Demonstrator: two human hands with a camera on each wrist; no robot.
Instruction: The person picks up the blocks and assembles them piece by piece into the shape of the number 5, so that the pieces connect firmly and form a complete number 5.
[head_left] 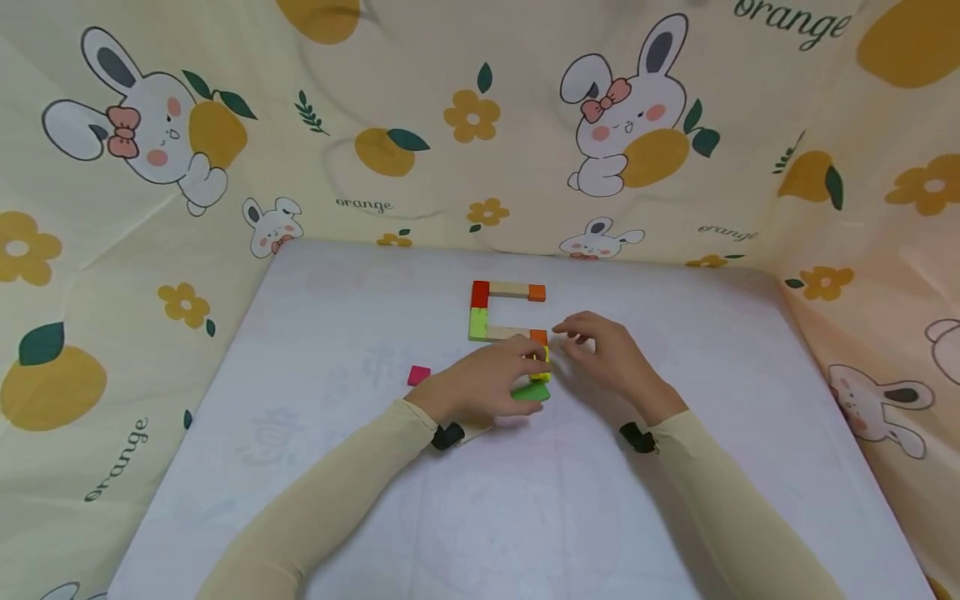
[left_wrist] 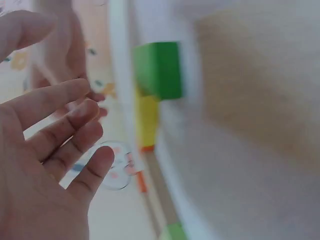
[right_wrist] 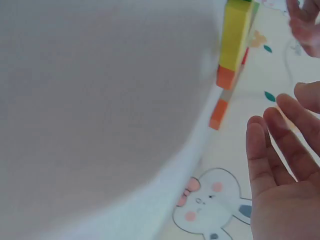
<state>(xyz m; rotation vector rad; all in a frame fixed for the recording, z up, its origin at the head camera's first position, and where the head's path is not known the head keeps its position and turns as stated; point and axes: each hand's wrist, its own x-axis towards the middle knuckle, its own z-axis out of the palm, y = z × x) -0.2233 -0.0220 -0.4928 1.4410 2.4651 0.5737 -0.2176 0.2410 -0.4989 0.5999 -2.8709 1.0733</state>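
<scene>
Toy blocks lie joined in a line on the white table. A red block [head_left: 480,294] and a light green block [head_left: 478,325] form the left side. Two pale wooden strips [head_left: 508,289] run right from them, each ending in an orange block [head_left: 537,292]. A yellow block [head_left: 545,364] and a green block [head_left: 532,392] continue toward the person. My left hand [head_left: 483,383] hovers over the green and yellow blocks, fingers loosely spread, holding nothing and partly hiding them. My right hand [head_left: 611,354] is just right of the near orange block, fingers relaxed, also holding nothing.
A pink block [head_left: 419,375] lies left of the left hand. Part of a pale strip [head_left: 474,435] shows below the left wrist. Behind the table [head_left: 337,292] hangs a cloth [head_left: 420,100] printed with rabbits and oranges.
</scene>
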